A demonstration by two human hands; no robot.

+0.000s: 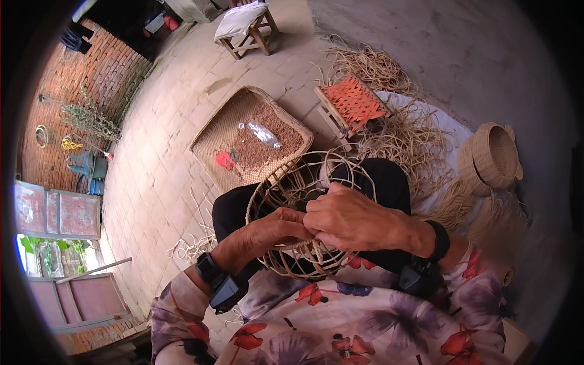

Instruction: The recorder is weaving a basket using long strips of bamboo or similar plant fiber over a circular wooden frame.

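Note:
A half-woven wicker basket (286, 263) with open ribs rests on my lap between my knees. Loose pale strands (359, 165) curve up from its far side. My left hand (281, 226) is closed at the basket's near rim, its fingertips hidden behind the other hand. Right beside it, touching it, my right hand (340, 217) is curled with thumb and fingers pinched at the same rim. What lies between the right fingertips is mostly covered, but it appears to be a weaving strand of the basket.
A shallow woven tray (210, 155) with brown grains, a clear plastic bottle (264, 135) and a red item lies ahead. To its right are an orange-webbed stool (353, 103), heaps of loose strands (398, 143) and finished woven baskets (496, 155). A cushioned stool (243, 27) stands farther off.

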